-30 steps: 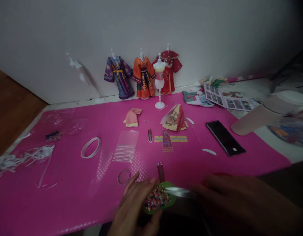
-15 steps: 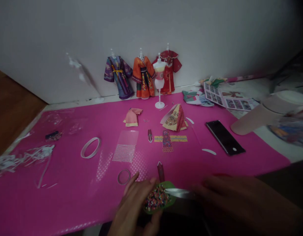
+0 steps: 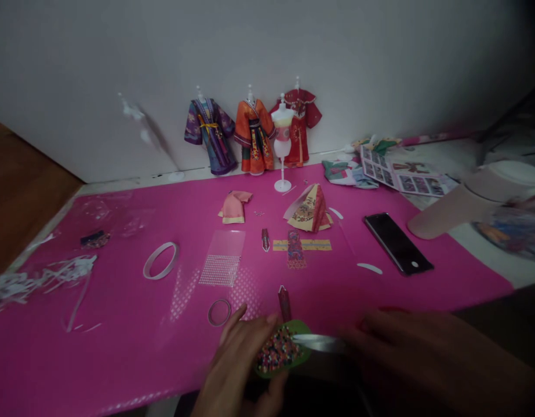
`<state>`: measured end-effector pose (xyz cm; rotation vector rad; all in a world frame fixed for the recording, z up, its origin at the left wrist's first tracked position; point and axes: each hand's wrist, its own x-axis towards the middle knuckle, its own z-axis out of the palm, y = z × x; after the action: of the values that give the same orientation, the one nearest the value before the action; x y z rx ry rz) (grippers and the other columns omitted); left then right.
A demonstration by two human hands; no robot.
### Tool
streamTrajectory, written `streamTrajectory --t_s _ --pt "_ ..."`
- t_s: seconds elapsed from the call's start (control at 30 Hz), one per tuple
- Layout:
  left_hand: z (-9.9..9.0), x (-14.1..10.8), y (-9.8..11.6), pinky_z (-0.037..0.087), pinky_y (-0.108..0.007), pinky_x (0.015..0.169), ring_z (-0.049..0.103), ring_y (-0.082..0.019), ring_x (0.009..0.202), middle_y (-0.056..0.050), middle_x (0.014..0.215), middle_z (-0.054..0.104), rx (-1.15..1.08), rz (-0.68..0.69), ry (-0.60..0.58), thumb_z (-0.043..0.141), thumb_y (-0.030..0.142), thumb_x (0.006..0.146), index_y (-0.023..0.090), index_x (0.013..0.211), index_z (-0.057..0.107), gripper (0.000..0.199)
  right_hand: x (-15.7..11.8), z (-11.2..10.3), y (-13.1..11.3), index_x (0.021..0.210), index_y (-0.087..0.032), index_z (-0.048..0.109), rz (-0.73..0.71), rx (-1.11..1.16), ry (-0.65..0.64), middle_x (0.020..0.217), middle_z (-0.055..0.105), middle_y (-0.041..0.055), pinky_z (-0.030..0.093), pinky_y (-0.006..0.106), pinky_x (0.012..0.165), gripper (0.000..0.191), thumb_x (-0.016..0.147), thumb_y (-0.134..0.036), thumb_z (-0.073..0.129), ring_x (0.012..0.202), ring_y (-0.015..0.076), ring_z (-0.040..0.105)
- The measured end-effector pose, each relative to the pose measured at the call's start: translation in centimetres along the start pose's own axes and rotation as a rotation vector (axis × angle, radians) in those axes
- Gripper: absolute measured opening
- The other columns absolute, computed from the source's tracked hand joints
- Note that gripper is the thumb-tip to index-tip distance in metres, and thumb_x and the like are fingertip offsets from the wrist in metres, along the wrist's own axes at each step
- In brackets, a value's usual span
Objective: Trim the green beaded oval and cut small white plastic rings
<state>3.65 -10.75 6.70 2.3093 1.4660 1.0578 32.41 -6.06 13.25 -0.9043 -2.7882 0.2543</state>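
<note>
My left hand point(image 3: 239, 362) is closed around the near side of a small green dish point(image 3: 302, 360) full of multicoloured beads point(image 3: 276, 352), thumb below and fingers above. From the right, a pointed silver tool point(image 3: 321, 343) reaches in, its tip at the beads. My right hand point(image 3: 406, 347), dark and blurred, is closed on the tool's back end; its handle is hidden, so I cannot tell whether it is scissors or tweezers. Just beyond the dish lies a dark red pointed strip point(image 3: 284, 303) with a light trim at its tip.
On the pink mat point(image 3: 132, 341) lie a tape roll point(image 3: 219, 313), a white ring point(image 3: 146, 263), a gem sheet point(image 3: 221, 269), a phone point(image 3: 397, 243) and doll clothes point(image 3: 309, 211). Dressed mannequins point(image 3: 255, 136) stand at the wall. A bottle point(image 3: 458, 202) stands right.
The view has shifted very slightly. Both hands, the dish and the silver tool keep nearly the same places.
</note>
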Motion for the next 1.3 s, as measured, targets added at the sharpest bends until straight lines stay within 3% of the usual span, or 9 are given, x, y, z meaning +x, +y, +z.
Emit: streamTrajectory --t_s 0.2,0.43,0.6,0.83,0.93,1.1,1.3 --pt "-0.06 0.37 0.26 0.045 -0.045 0.114 0.069 -0.020 0.117 -0.006 0.115 0.075 -0.013 -0.008 -0.005 0.054 0.009 0.087 0.024 0.142 0.046 0.058 0.28 -0.23 0.05 0.113 -0.022 0.056 -0.026 -0.031 0.016 0.081 0.069 -0.0021 0.025 0.032 0.043 0.040 0.082 -0.001 0.041 0.050 0.0137 0.058" --pt "0.11 0.34 0.18 0.049 -0.047 0.110 0.069 -0.023 0.118 -0.007 0.114 0.076 0.014 0.004 0.004 0.056 0.012 0.086 0.023 0.140 0.048 0.056 -0.11 0.26 0.11 0.115 -0.024 0.055 -0.003 -0.017 -0.041 0.085 0.069 -0.0018 0.030 0.032 0.045 0.039 0.083 -0.005 0.044 0.054 0.0134 0.060" --pt "0.04 0.36 0.25 0.051 -0.048 0.107 0.070 -0.023 0.116 -0.007 0.113 0.076 0.050 0.008 0.014 0.056 0.013 0.087 0.024 0.141 0.048 0.055 -0.13 0.23 0.16 0.118 -0.023 0.055 -0.022 -0.057 -0.011 0.085 0.070 -0.0024 0.035 0.031 0.045 0.045 0.079 -0.002 0.044 0.056 0.0134 0.063" --pt "0.14 0.06 0.10 0.058 -0.050 0.099 0.070 -0.027 0.116 -0.008 0.111 0.077 0.075 -0.003 0.029 0.056 0.016 0.088 0.025 0.140 0.048 0.053 0.09 0.40 0.22 0.111 -0.025 0.057 -0.020 -0.061 -0.033 0.085 0.070 -0.0031 0.037 0.031 0.044 0.038 0.082 -0.004 0.043 0.053 0.0121 0.061" --pt "0.21 0.20 -0.05 0.055 -0.050 0.104 0.070 -0.025 0.116 -0.007 0.114 0.077 0.058 -0.002 0.010 0.055 0.015 0.089 0.025 0.140 0.047 0.053 0.20 0.35 0.30 0.113 -0.024 0.058 -0.039 -0.046 -0.017 0.085 0.072 -0.0023 0.038 0.029 0.043 0.038 0.087 -0.003 0.039 0.052 0.0115 0.061" --pt "0.27 0.20 -0.07 0.052 -0.048 0.109 0.071 -0.022 0.114 -0.006 0.117 0.076 0.042 -0.005 0.005 0.056 0.014 0.088 0.024 0.140 0.046 0.055 0.34 -0.08 0.20 0.100 -0.026 0.060 -0.049 -0.024 0.030 0.083 0.073 -0.0017 0.038 0.031 0.045 0.033 0.094 -0.005 0.035 0.053 0.0124 0.062" --pt "0.52 -0.11 -0.20 0.058 -0.052 0.100 0.073 -0.026 0.110 -0.008 0.119 0.075 0.050 -0.044 -0.004 0.055 0.016 0.087 0.026 0.138 0.047 0.053 0.06 0.71 0.40 0.111 -0.026 0.060 0.003 0.002 0.007 0.089 0.074 -0.0010 0.041 0.032 0.048 0.028 0.097 -0.013 0.040 0.059 0.0145 0.064"
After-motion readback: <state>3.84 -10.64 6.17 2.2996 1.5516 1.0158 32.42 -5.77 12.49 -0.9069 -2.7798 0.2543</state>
